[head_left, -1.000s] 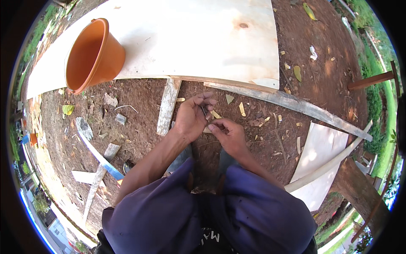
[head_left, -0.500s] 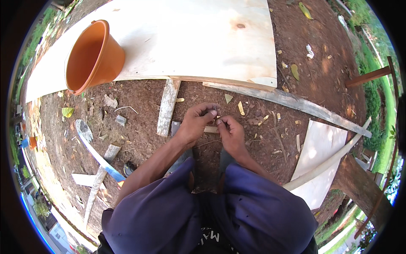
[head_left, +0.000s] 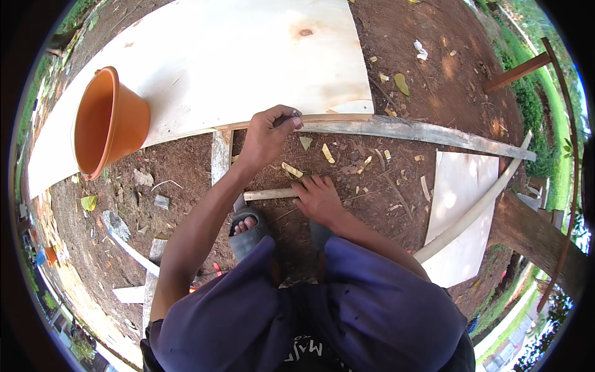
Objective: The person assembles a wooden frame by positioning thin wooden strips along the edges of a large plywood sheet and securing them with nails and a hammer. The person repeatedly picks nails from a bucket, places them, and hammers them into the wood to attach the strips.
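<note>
My left hand is raised at the near edge of a pale plywood sheet, its thumb and forefinger pinching a small grey nail. Much of the nail is hidden by the fingertips. Lower and to the right, my right hand has its fingers curled over the end of the wooden handle of a hammer. The hammer lies low over the ground in front of my feet, its grey head partly behind my left forearm. A wooden batten runs along under the sheet's edge.
An orange bucket lies tipped on the sheet at left. A handsaw and wood strips lie at lower left. At right are a smaller plywood piece and a long pole. Wood chips litter the soil.
My hands have parted. The left has moved up to the sheet's edge with the nail; the right has come down onto the hammer handle. The view has shifted, showing my sandalled left foot.
</note>
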`<action>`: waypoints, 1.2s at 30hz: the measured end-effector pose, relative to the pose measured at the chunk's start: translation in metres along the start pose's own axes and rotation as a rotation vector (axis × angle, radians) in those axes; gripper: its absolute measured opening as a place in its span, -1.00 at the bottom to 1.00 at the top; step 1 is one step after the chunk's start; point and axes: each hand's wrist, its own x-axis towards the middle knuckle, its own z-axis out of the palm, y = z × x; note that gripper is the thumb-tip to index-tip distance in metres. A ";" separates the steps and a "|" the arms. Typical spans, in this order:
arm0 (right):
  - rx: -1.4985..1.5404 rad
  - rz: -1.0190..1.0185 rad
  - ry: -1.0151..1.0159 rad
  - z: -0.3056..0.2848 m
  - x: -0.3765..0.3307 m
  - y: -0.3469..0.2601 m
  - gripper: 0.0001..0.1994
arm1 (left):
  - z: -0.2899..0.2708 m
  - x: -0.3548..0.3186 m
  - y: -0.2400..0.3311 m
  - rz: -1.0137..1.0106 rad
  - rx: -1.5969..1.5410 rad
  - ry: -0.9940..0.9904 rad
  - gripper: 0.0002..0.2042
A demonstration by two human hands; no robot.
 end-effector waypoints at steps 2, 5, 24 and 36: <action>-0.021 -0.034 -0.046 0.002 0.002 0.003 -0.67 | 0.010 0.021 0.003 0.122 0.133 -0.035 -0.82; 0.006 -0.022 -0.074 -0.009 0.001 -0.005 -0.69 | 0.020 0.052 0.004 0.333 0.270 -0.122 -0.80; 0.935 0.769 0.251 -0.149 -0.052 0.019 -0.74 | 0.029 0.072 -0.006 0.510 0.329 -0.215 -0.83; 0.354 0.677 0.008 -0.213 0.008 0.016 -0.75 | 0.032 0.068 -0.001 0.497 0.342 -0.133 -0.86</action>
